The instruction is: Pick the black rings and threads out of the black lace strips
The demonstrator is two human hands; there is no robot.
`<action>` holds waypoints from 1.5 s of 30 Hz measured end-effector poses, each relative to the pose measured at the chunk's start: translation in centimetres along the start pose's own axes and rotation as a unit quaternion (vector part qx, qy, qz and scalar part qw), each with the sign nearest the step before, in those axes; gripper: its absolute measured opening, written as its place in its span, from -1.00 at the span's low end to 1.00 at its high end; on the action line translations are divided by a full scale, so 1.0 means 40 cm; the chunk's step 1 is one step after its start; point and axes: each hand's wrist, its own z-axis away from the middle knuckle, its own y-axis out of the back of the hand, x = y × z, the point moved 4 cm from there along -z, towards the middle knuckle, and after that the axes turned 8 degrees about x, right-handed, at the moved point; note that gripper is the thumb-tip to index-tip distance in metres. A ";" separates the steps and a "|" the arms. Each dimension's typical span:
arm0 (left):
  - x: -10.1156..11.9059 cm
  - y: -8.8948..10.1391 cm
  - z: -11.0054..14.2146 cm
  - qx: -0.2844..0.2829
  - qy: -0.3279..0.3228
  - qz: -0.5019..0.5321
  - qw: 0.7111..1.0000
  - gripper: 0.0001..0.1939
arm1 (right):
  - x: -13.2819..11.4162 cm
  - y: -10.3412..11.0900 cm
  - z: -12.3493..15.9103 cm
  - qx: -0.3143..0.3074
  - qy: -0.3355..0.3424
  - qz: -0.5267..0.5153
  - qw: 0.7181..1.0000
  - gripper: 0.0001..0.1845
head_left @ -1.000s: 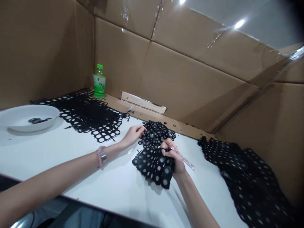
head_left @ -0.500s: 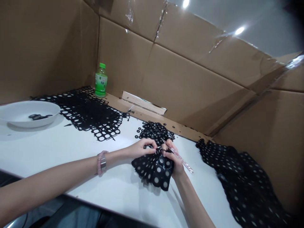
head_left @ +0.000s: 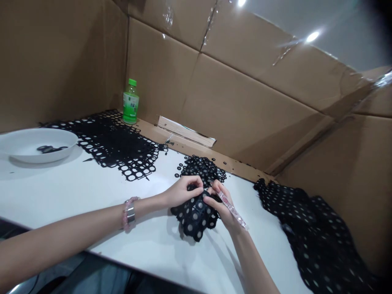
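My left hand pinches the upper edge of a floppy black sheet with rows of pale round spots. Thumb and fingers of my right hand are closed on the same sheet, close to the left fingertips. A slim tool with a pinkish, clear-wrapped handle also lies in the right hand, slanting back over the wrist; its tip is hard to make out. Just behind both hands is a heap of small black rings, some scattered loose. The sheet's far edge is hidden by the fingers.
A white bowl with a few black pieces stands at left. Black perforated netting spreads beside it, with a green bottle behind. More spotted black sheet drapes at right. Cardboard walls enclose the white table.
The sheet has turned in my hands; its fanned folds now hang flatter and bunch closer together. The tool's handle has tipped downward over my right wrist. The left hand stays nearly in place.
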 end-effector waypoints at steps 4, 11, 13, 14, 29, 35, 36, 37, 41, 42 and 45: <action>0.001 0.007 0.007 0.055 -0.039 -0.059 0.996 -0.82 | -0.002 0.004 -0.002 0.024 0.014 0.019 0.999 -0.52; -0.017 -0.033 0.028 -0.088 -0.016 -0.037 0.995 -0.64 | -0.003 -0.006 0.004 -0.013 0.018 -0.024 0.999 -0.54; -0.018 -0.035 0.029 -0.093 -0.007 -0.032 0.995 -0.63 | 0.002 -0.007 0.005 -0.020 0.016 -0.034 0.999 -0.58; -0.017 -0.034 0.029 -0.094 -0.002 -0.029 0.995 -0.63 | 0.004 -0.006 0.005 -0.020 0.015 -0.038 0.999 -0.59; -0.078 -0.003 -0.012 0.032 0.059 -0.044 0.997 -0.66 | 0.013 -0.010 0.003 0.009 -0.067 -0.180 0.981 -0.63; -0.131 0.093 -0.063 0.121 0.028 -0.174 0.977 -0.71 | 0.008 -0.019 0.014 -0.015 -0.059 -0.269 0.961 -0.65; -0.139 0.092 -0.066 0.106 0.018 -0.184 0.977 -0.72 | 0.008 -0.022 0.017 -0.023 -0.059 -0.254 0.965 -0.64; -0.147 0.085 -0.068 0.086 0.010 -0.192 0.978 -0.74 | 0.008 -0.024 0.020 -0.030 -0.058 -0.238 0.969 -0.64; -0.163 0.044 -0.070 0.032 -0.002 -0.207 0.978 -0.83 | 0.005 -0.026 0.025 -0.037 -0.039 -0.189 0.980 -0.59; -0.155 0.035 -0.069 0.027 -0.013 -0.208 0.978 -0.85 | 0.004 -0.025 0.024 -0.035 -0.035 -0.183 0.982 -0.58; -0.101 0.010 -0.052 -0.005 -0.088 -0.189 0.978 -0.80 | 0.003 -0.021 0.023 -0.024 -0.024 -0.169 0.985 -0.57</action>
